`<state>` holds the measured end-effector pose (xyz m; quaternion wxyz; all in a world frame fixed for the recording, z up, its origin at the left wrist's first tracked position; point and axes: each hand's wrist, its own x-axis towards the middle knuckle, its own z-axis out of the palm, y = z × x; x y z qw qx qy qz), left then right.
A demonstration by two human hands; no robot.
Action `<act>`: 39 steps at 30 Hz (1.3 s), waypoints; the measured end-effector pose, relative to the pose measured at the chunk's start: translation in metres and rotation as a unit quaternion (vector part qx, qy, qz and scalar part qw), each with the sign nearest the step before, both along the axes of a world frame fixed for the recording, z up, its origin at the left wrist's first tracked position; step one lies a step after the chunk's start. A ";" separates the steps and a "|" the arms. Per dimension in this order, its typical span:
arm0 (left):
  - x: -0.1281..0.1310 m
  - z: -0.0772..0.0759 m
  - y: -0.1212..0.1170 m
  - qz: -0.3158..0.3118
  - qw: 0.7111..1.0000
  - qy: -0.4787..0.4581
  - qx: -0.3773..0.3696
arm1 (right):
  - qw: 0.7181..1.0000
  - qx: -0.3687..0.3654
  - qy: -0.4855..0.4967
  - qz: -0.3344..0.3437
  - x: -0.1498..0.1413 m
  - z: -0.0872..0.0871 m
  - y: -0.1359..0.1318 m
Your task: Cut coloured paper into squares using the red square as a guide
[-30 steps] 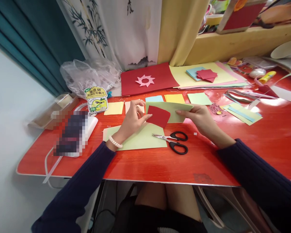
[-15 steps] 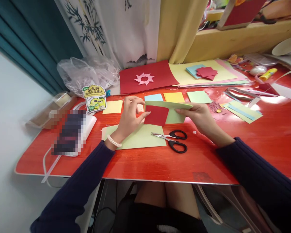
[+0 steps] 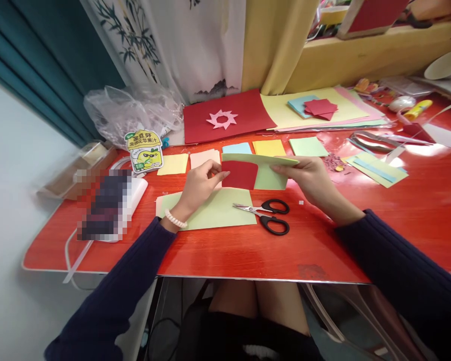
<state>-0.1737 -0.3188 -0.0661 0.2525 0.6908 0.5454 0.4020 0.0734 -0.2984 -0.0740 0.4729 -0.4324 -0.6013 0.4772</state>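
My left hand [image 3: 202, 186] pinches the left edge of a red paper square [image 3: 240, 174], its fingertips closed. The square lies against a larger light green paper [image 3: 272, 176], covering its left part. At the right end of that green paper, my right hand [image 3: 304, 178] grips it between thumb and fingers. Both papers are held up above the table. Below them, a green sheet [image 3: 214, 210] lies flat, with pink paper peeping out at its left edge. Scissors [image 3: 268, 215] with black handles rest partly on this sheet, blades slightly apart.
Behind my hands lie yellow [image 3: 173, 164], pink [image 3: 203, 157], blue [image 3: 236, 148], orange-yellow [image 3: 269, 147] and green squares [image 3: 308, 147]. A pink paper ring [image 3: 221, 119] sits on a red sheet [image 3: 195, 128]. Paper strips [image 3: 379, 169] lie right; a phone [image 3: 107, 205] lies left.
The red square has moved up against the green paper, its top edge now near the green paper's top. My left hand's fingers have lowered and drawn together at the left edge.
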 end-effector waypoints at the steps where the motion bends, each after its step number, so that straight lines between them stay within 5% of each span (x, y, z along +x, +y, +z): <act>1: 0.000 -0.001 0.000 0.002 1.000 -0.007 -0.006 | 1.000 0.000 0.003 0.001 0.000 -0.001 0.000; 10: 0.001 -0.008 0.005 -0.018 0.996 -0.089 -0.019 | 1.000 -0.023 0.017 -0.013 -0.001 0.004 -0.001; 21: 0.000 0.011 -0.005 -0.034 0.996 0.053 0.061 | 1.000 -0.005 0.010 0.020 0.003 0.007 -0.002; 30: -0.007 0.003 0.001 -0.057 0.990 0.117 0.048 | 0.995 -0.075 -0.046 0.046 0.000 0.008 -0.004; 39: -0.007 0.003 0.002 -0.072 0.990 0.114 0.044 | 0.995 -0.050 -0.075 0.030 0.000 0.007 -0.004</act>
